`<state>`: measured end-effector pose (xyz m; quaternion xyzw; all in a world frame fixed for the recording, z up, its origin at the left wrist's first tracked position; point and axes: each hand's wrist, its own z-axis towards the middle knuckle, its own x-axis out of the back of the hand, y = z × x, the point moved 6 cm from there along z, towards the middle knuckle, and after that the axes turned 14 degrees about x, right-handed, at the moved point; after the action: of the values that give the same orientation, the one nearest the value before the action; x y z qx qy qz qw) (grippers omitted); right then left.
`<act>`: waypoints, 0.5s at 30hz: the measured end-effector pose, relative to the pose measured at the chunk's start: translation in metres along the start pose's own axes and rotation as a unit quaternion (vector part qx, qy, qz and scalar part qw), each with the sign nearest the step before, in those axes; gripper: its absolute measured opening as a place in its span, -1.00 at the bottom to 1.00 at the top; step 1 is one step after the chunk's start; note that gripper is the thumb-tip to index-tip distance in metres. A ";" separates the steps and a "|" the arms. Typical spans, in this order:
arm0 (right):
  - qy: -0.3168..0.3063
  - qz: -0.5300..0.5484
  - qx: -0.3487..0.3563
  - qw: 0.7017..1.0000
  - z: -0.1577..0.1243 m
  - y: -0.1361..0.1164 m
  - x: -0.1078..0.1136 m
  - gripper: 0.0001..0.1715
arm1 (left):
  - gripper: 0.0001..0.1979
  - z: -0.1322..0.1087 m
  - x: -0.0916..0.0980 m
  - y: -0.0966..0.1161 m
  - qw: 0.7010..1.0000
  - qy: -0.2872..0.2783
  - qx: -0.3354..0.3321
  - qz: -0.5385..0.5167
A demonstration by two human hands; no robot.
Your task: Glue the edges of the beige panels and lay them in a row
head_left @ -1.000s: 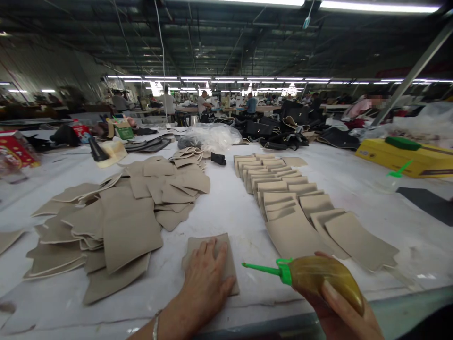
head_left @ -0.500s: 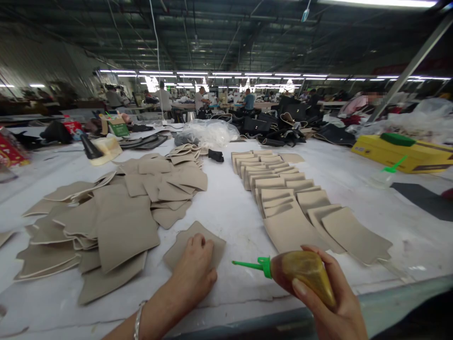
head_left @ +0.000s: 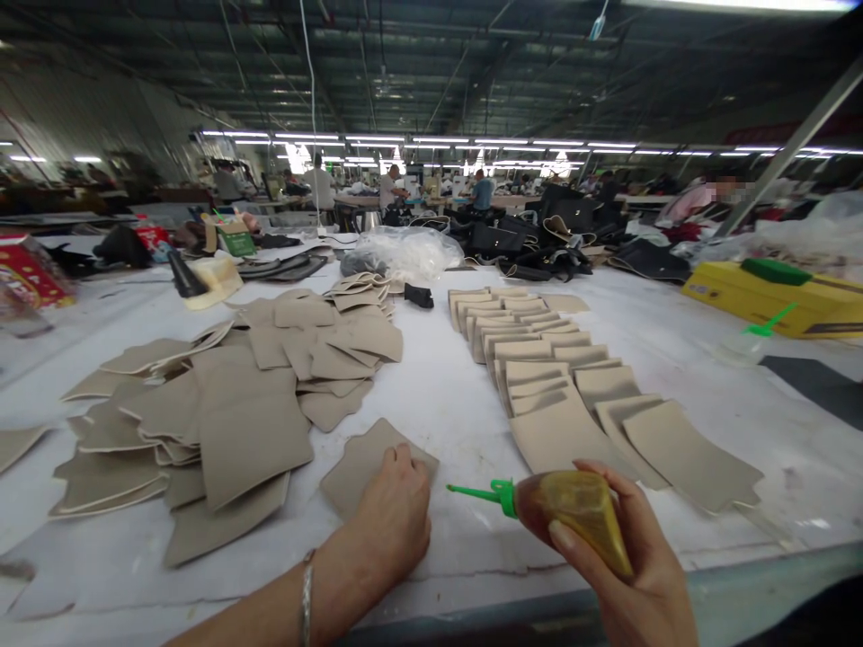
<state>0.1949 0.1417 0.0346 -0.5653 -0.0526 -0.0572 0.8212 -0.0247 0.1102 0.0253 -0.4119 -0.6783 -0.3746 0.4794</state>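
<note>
In my right hand (head_left: 640, 562) is a squeeze bottle (head_left: 573, 517) of amber glue-like liquid, lying on its side in the air with its green nozzle pointing left. My left hand (head_left: 397, 508) is closed, fingers curled at the right side of a single taupe leather-like piece (head_left: 360, 463) that lies flat on the table; the fingertips are partly hidden. To the left spreads a loose heap of similar taupe pieces (head_left: 253, 422). Beyond the bottle, overlapping beige pieces (head_left: 539, 373) run in two rows away from me.
The white table (head_left: 465, 557) ends at a near edge below my hands. At right stand a yellow box (head_left: 775, 301) and a second green-nozzled bottle (head_left: 745, 346). Clear plastic (head_left: 404, 252) and black bag parts (head_left: 539, 238) lie at the back. Several people work farther off.
My left hand has slid slightly right across the leather piece, toward its right corner. The bottle stays in my right hand at nearly the same spot. The view has shifted slightly.
</note>
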 end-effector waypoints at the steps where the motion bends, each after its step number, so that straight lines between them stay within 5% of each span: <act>1: -0.001 -0.002 0.003 1.000 0.001 -0.001 -0.001 -0.30 | -0.65 0.001 -0.001 0.000 1.000 0.002 -0.003 0.000; 15: -0.063 -0.072 0.157 0.983 0.015 -0.013 -0.030 -0.41 | -0.45 0.014 0.008 -0.020 0.994 -0.002 -0.080 -0.070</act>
<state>0.1627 0.1522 0.0470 -0.4265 -0.1533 -0.0712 0.8885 -0.0491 0.1168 0.0275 -0.4015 -0.6741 -0.4597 0.4159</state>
